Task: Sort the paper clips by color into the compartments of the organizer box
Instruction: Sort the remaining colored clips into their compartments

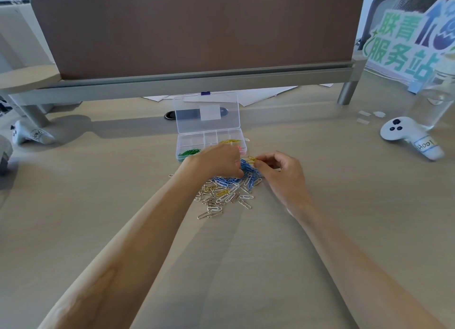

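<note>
Both hands work over the desk [246, 267]. Open box [211, 137] sits just beyond the grip, with green clips [189, 152] in its left compartment. The pile [229, 193] lies under the grip and nearer. The left hand [216, 161] curls its fingers into the pile's blue clips, hold unclear. The right hand [283, 172] pinches a yellow clip [251, 159].

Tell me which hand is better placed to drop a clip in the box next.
Right hand: it pinches a yellow clip close to the organizer box. The left hand is down in the blue clips.
</note>
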Demonstrator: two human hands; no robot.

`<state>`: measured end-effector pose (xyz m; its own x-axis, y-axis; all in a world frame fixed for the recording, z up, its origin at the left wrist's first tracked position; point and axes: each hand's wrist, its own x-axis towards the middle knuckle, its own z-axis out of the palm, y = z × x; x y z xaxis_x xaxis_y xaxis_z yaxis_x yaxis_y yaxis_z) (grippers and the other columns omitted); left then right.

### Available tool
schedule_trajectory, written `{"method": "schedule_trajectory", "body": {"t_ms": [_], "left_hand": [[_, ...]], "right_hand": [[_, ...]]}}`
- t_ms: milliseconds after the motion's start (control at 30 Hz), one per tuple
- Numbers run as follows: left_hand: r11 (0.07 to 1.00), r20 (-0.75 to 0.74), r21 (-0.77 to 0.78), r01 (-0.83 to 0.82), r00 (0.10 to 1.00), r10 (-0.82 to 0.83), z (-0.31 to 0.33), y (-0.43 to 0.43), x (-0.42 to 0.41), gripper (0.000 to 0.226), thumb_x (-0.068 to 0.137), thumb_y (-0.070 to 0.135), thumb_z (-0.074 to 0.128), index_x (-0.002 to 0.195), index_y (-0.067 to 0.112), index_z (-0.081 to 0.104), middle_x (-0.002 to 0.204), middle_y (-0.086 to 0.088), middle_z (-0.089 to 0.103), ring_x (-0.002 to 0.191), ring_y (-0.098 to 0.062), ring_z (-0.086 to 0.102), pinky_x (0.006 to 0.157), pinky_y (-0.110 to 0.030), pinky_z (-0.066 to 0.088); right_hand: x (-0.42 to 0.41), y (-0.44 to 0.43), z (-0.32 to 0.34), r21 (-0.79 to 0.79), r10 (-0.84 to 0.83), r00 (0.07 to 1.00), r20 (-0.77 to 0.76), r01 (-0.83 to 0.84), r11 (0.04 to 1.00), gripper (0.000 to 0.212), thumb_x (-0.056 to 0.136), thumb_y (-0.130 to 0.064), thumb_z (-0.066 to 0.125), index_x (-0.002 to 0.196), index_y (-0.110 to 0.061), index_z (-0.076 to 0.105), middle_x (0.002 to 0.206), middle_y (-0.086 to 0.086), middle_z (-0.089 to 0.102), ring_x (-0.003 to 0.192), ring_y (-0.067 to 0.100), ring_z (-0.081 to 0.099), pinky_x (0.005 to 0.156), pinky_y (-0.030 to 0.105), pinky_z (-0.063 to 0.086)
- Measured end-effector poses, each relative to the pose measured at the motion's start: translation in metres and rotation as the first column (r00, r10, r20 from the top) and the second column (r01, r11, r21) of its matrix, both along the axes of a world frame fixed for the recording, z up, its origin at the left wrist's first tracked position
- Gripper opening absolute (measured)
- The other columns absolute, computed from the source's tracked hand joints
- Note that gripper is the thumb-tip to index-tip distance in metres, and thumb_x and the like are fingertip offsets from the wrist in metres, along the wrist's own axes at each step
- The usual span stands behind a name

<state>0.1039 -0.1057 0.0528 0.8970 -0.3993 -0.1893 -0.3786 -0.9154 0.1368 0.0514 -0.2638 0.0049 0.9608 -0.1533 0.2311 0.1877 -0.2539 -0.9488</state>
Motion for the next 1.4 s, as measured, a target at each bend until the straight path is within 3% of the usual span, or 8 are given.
{"method": "schedule_trajectory", "body": {"t_ms": [133,233,467,667,900,1100,1267,1400], "left_hand": [[0.999,-0.006,-0.054,0.004,1.000,-0.004,-0.001,0.007,-0.005,0.028,0.083,0.030,0.060,0.087,0.004,0.070,0.094,-0.010,0.070,0.087,-0.026,0.064,0.074,-0.039,0.052],[0.993,0.007,-0.120,0.007,1.000,-0.006,0.001,0.017,-0.009,0.011,0.085,0.021,0.062,0.088,0.013,0.068,0.087,0.006,0.065,0.087,-0.015,0.062,0.080,-0.035,0.051],[0.981,0.231,-0.170,0.096,0.971,-0.055,-0.002,0.021,-0.004,0.011,0.090,0.025,0.062,0.099,0.028,0.068,0.096,0.011,0.063,0.097,-0.012,0.057,0.079,-0.035,0.051],[0.971,0.321,0.074,0.228,0.916,-0.240,-0.002,0.012,-0.003,0.016,0.094,0.030,0.056,0.103,0.028,0.069,0.107,0.008,0.064,0.110,-0.013,0.051,0.076,-0.031,0.046],[0.889,0.424,0.312,0.335,0.788,-0.446,-0.001,0.011,-0.007,0.023,0.093,0.026,0.044,0.095,0.020,0.066,0.094,0.005,0.063,0.100,-0.015,0.052,0.064,-0.028,0.038],[0.951,0.474,-0.023,0.308,0.841,-0.260,-0.015,0.025,-0.007,0.016,0.086,0.026,0.054,0.089,0.022,0.069,0.089,0.009,0.067,0.092,-0.013,0.055,0.060,-0.028,0.041],[0.924,0.340,-0.369,0.103,0.940,0.031,-0.014,0.043,-0.011,0.012,0.094,0.026,0.054,0.092,0.020,0.065,0.092,0.010,0.063,0.087,-0.010,0.057,0.071,-0.023,0.048],[0.872,0.323,-0.483,-0.082,0.909,0.264,-0.017,0.074,-0.009,0.018,0.099,0.027,0.046,0.089,0.017,0.057,0.090,0.008,0.059,0.085,-0.012,0.053,0.071,-0.031,0.047]], "right_hand": [[0.000,-0.001,-0.001,-0.011,0.006,1.000,-0.002,-0.006,1.000,0.009,0.082,-0.017,0.071,0.079,-0.026,0.071,0.076,-0.012,0.071,0.075,0.003,0.064,0.069,0.019,0.048],[0.001,0.000,-0.001,-0.016,-0.003,1.000,0.004,0.003,1.000,0.006,0.082,-0.017,0.071,0.081,-0.022,0.072,0.077,-0.011,0.071,0.074,0.002,0.063,0.067,0.015,0.046],[0.001,0.000,-0.001,-0.013,0.001,1.000,0.004,-0.001,1.000,0.004,0.082,-0.015,0.071,0.082,-0.019,0.072,0.077,-0.009,0.071,0.073,0.004,0.062,0.067,0.020,0.048],[0.001,-0.002,-0.002,-0.006,0.003,1.000,0.006,-0.003,1.000,0.006,0.082,-0.015,0.071,0.082,-0.021,0.072,0.077,-0.010,0.071,0.074,0.004,0.063,0.068,0.021,0.048],[0.002,-0.002,-0.002,0.006,0.004,1.000,-0.002,-0.004,1.000,0.005,0.082,-0.015,0.070,0.082,-0.020,0.072,0.076,-0.010,0.070,0.073,0.003,0.062,0.068,0.020,0.047],[0.000,-0.002,-0.002,0.008,0.013,1.000,0.001,-0.013,1.000,0.006,0.082,-0.016,0.070,0.079,-0.021,0.072,0.076,-0.012,0.071,0.074,0.004,0.063,0.067,0.021,0.048],[0.003,0.001,0.000,-0.026,0.019,0.999,0.033,-0.018,0.999,0.007,0.083,-0.016,0.070,0.081,-0.022,0.074,0.078,-0.012,0.071,0.076,0.002,0.064,0.068,0.016,0.048],[0.018,0.007,0.006,-0.122,0.043,0.997,0.057,-0.035,0.992,0.008,0.084,-0.018,0.068,0.084,-0.022,0.074,0.076,-0.011,0.071,0.072,0.005,0.063,0.064,0.016,0.048]]}}
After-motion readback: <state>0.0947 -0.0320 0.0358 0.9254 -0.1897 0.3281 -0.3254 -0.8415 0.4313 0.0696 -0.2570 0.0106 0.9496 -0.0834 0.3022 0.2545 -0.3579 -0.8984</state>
